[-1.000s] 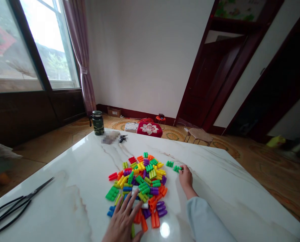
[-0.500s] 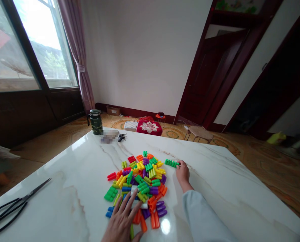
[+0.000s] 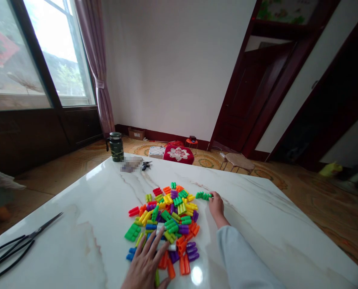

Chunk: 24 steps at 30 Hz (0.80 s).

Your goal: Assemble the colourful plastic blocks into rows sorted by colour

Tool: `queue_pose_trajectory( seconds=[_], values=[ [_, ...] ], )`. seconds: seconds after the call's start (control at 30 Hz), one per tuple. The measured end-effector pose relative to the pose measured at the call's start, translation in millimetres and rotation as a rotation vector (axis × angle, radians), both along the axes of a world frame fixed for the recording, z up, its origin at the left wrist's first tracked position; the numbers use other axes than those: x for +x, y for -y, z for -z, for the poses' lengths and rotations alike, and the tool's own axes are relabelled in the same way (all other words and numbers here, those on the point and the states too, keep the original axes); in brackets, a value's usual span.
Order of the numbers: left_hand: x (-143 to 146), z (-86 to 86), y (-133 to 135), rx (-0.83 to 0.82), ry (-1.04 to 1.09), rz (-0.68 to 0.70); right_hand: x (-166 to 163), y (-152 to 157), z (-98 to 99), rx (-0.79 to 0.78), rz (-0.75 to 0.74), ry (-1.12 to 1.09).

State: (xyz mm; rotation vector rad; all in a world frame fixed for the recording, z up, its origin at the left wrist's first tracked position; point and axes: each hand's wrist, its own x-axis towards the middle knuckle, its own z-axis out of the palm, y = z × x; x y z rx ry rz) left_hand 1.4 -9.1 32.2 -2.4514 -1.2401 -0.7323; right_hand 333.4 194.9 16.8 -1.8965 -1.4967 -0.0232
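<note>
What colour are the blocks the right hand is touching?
Green: the blocks at the right hand, clearest in the head view.

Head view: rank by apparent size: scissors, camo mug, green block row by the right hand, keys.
1. scissors: largest, but nearest the camera, which inflates them.
2. camo mug.
3. green block row at the right hand.
4. keys: close to the row in size and farther off, so 3 and 4 are unsure.

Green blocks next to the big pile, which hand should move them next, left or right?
Probably the right. The right hand touches the green blocks beside the pile. The left hand lies flat on the pile's near edge, farther away.
</note>
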Motion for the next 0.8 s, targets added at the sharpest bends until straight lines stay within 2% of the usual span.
queue_pose_trajectory(
  seconds=[0.13, 0.23, 0.3, 0.37, 0.47, 0.53, 0.67, 0.8],
  values=[
    [0.7, -0.9, 1.2, -0.019, 0.010, -0.007, 1.4, 9.3, -1.6, 0.000, 0.016, 0.005],
    [1.0, -1.4, 2.2, -0.023, 0.005, 0.004, -1.2, 18.2, -8.1, 0.098, 0.043, 0.046],
    [1.5, -1.6, 2.9, -0.035, 0.014, 0.004, -8.6, 21.8, -16.3, 0.194, -0.015, 0.091],
    [2.2, -1.7, 3.4, -0.048, 0.028, -0.001, -22.5, 23.1, -27.1, 0.222, -0.147, 0.106],
    [3.0, -1.8, 4.2, -0.059, 0.041, -0.003, -53.7, 22.5, -45.5, 0.096, -0.336, 0.059],
    [3.1, -1.6, 4.9, -0.055, 0.048, 0.002, -77.6, 23.0, -56.6, -0.013, -0.400, 0.050],
    [3.2, -1.6, 5.9, -0.049, 0.061, -0.001, -119.2, 29.6, -69.3, -0.220, -0.396, 0.222],
    [4.0, -4.1, 5.4, -0.059, 0.059, -0.008, -145.3, 37.3, -68.3, -0.327, -0.340, 0.364]
  ],
)
